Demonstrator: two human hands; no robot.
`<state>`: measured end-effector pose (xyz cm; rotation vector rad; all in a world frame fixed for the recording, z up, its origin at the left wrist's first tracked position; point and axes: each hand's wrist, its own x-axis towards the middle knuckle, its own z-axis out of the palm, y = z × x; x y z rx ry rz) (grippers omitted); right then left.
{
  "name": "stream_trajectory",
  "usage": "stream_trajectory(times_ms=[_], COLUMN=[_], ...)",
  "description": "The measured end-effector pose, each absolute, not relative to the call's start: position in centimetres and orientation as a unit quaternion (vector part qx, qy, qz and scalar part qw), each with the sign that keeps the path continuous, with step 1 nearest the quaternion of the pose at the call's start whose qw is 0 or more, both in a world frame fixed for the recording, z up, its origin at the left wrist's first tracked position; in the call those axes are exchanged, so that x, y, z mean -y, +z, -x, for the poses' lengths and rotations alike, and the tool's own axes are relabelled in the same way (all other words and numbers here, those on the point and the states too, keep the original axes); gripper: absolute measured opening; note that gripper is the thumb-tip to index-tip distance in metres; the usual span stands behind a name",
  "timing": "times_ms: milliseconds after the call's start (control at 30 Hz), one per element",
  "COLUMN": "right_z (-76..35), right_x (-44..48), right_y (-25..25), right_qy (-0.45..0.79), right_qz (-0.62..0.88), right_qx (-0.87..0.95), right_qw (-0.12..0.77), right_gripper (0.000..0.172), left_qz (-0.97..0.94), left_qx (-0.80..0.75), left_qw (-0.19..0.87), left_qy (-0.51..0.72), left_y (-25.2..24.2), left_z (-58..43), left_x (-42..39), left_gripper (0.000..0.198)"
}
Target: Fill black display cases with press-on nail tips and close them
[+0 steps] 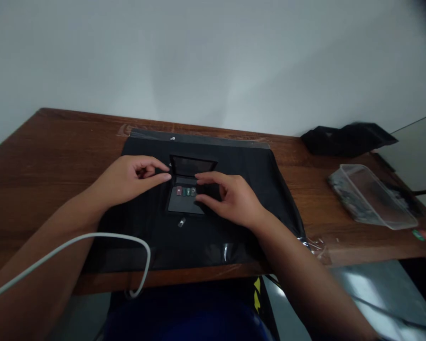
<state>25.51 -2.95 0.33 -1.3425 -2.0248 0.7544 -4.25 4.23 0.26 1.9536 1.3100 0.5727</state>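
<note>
A small black flat case point(186, 204) lies on a black mat, its lid point(193, 166) raised at the back. A row of several small coloured tiles point(179, 191), reddish and greenish with pale marks, sits in its base. My left hand point(137, 177) is at the case's left side, thumb and forefinger slightly apart, other fingers curled. At the right side my right hand point(230, 194) has its thumb and forefinger apart, the thumb close to the endmost tile. Whether either hand touches the case, I cannot tell. A small clear piece point(181, 222) lies in front of the case.
The black mat point(128, 237) is taped to a brown wooden table point(57, 156). A clear plastic tub point(372, 196) with small bags in it stands at the right. Behind it lies a black bag point(348, 139). A white cable point(102, 234) loops across my left forearm.
</note>
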Motion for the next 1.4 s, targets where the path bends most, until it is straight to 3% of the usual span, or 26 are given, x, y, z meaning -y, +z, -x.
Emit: stream_trajectory(times_ms=[67, 300, 433, 733, 800, 933, 1000, 1167, 1400], right_z=[-26.1, -26.8, -26.7, -26.9, -27.0, -26.8, -26.7, -26.5, -25.4], right_x=[3.1, 3.5, 3.6, 3.1, 3.1, 3.2, 3.4, 3.9, 4.1], right_y=[0.8, 1.7, 2.0, 1.6, 1.6, 1.8, 2.0, 2.1, 1.5], right_qy=[0.282, 0.257, 0.235, 0.226, 0.205, 0.137, 0.128, 0.114, 0.084], right_qz=[0.504, 0.476, 0.466, 0.487, 0.488, 0.46, 0.445, 0.478, 0.395], right_qx=[0.751, 0.733, 0.744, 0.733, 0.731, 0.736, 0.73, 0.721, 0.775], right_qw=[0.32, 0.413, 0.417, 0.418, 0.43, 0.478, 0.503, 0.488, 0.485], right_gripper=[0.03, 0.052, 0.066, 0.069, 0.06, 0.021, 0.012, 0.031, 0.025], left_qz=[-0.749, -0.817, -0.827, -0.77, -0.728, -0.613, -0.572, -0.586, -0.671], left_qx=[-0.53, -0.483, -0.47, -0.51, -0.538, -0.58, -0.562, -0.497, -0.428], left_qw=[0.323, 0.181, 0.18, 0.201, 0.205, 0.191, 0.226, 0.295, 0.353], left_qy=[0.231, 0.258, 0.25, 0.326, 0.372, 0.501, 0.553, 0.568, 0.491], left_y=[0.1, -2.4, -3.6, -2.4, -1.5, 0.4, 1.1, 1.9, 1.5], left_z=[5.0, 4.6, 3.8, 3.6, 3.7, 3.7, 3.4, 1.7, 1.1], left_x=[-4.7, -7.0, -7.8, -7.1, -6.2, -4.0, -3.0, -0.9, 0.9], left_gripper=[0.045, 0.048, 0.04, 0.024, 0.026, 0.038, 0.033, 0.005, 0.007])
